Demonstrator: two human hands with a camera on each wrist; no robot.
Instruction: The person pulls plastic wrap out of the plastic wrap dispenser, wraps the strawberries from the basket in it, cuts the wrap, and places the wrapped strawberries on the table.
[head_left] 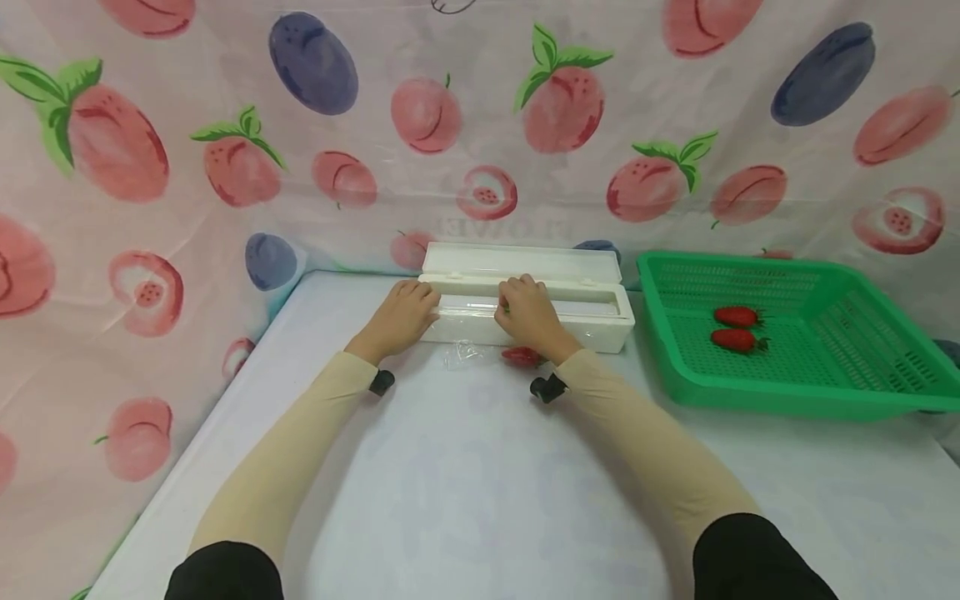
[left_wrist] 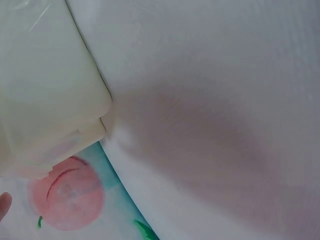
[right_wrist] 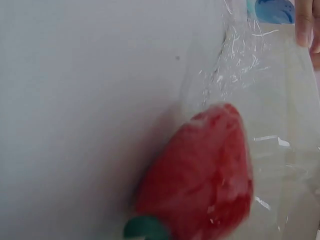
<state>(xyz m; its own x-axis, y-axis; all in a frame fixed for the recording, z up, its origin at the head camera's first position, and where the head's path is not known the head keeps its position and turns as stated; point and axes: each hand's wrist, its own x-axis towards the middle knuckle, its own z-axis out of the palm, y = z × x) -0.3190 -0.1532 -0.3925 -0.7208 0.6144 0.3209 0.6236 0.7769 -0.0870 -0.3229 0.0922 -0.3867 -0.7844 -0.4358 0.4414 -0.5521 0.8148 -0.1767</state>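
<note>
A long white box (head_left: 611,333) with its lid (head_left: 521,262) raised stands at the back of the table; it looks like a cling film dispenser. My left hand (head_left: 403,315) grips its left end, fingers bent over the rim. Over the box's middle, my right hand (head_left: 527,312) has curled fingers; what lies under them is hidden. Clear film (right_wrist: 237,65) hangs down the box's front and bunches on the table. Against it, below my right wrist, lies a red strawberry (right_wrist: 205,175) with a green top, seemingly covered by film. My left hand's fingertips (right_wrist: 303,32) touch the box's far edge.
To the right stands a green plastic basket (head_left: 780,400) holding two red strawberries (head_left: 738,328). A white cloth (head_left: 480,500) covers the table. Behind the box hangs a fruit-patterned curtain (head_left: 345,225). Small black cameras are strapped at both wrists.
</note>
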